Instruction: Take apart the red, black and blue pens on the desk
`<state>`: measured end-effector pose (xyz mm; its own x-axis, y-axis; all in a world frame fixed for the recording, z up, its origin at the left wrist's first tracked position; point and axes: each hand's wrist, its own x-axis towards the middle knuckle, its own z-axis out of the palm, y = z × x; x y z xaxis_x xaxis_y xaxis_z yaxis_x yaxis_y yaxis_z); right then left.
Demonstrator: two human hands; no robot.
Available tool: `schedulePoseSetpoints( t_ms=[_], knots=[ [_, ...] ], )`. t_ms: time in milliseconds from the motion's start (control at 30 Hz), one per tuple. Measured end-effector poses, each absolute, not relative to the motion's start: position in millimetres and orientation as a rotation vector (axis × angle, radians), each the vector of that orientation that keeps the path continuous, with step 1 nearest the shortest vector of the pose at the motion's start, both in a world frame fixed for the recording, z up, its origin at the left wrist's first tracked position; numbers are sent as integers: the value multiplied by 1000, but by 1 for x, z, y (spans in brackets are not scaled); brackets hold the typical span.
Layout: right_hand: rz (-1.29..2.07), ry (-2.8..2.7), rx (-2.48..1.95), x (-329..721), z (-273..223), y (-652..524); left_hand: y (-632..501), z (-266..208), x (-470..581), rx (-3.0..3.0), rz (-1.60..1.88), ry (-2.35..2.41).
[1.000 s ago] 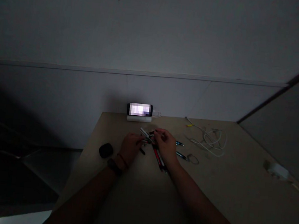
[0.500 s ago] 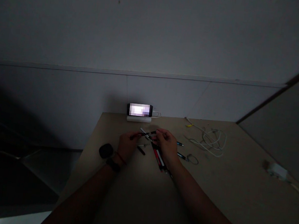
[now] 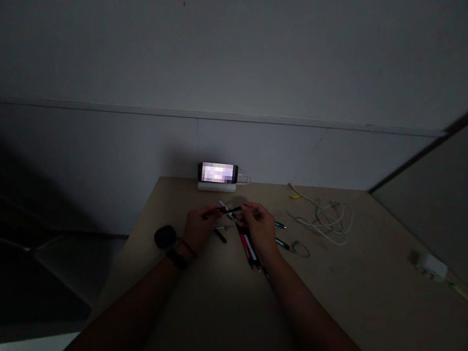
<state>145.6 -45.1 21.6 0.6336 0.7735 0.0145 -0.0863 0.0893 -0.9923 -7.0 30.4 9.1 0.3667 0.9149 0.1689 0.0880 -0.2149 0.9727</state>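
Observation:
My left hand (image 3: 198,228) is closed on a dark reddish pen (image 3: 214,211), its tip pointing right. The fingers of my right hand (image 3: 257,224) pinch a small dark pen cap (image 3: 237,209), which meets the pen's tip between the two hands. A white pen (image 3: 223,205) lies behind them, partly hidden. Under my right hand are several red, white and black pens (image 3: 247,249), side by side on the table. A short dark piece (image 3: 220,236) and a thin metallic piece (image 3: 224,227) lie between the hands. In this dim light fine details are unclear.
A lit phone (image 3: 217,173) leans at the wall on a white stand (image 3: 217,187). Right of my hands lie blue-black pens (image 3: 283,243), a ring-shaped loop (image 3: 301,249) and a coiled white cable (image 3: 331,223). A white adapter (image 3: 432,267) is farther right on the table (image 3: 220,317).
The cap in my right hand has come left to the pen's tip, closing the small gap between them. My left hand stays nearly still. The view has shifted slightly.

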Motion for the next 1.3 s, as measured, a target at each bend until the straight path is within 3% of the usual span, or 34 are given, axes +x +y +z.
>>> schedulePoseSetpoints(
  t_ms=[767, 1300],
  knots=[
    [779, -788, -1341, 141, 24, -47, 26, 12, -5, 1506, 970, 859],
    [1053, -405, -1040, 141, 22, -48, 18, 14, -1, 1143, 864, 661]
  ],
)
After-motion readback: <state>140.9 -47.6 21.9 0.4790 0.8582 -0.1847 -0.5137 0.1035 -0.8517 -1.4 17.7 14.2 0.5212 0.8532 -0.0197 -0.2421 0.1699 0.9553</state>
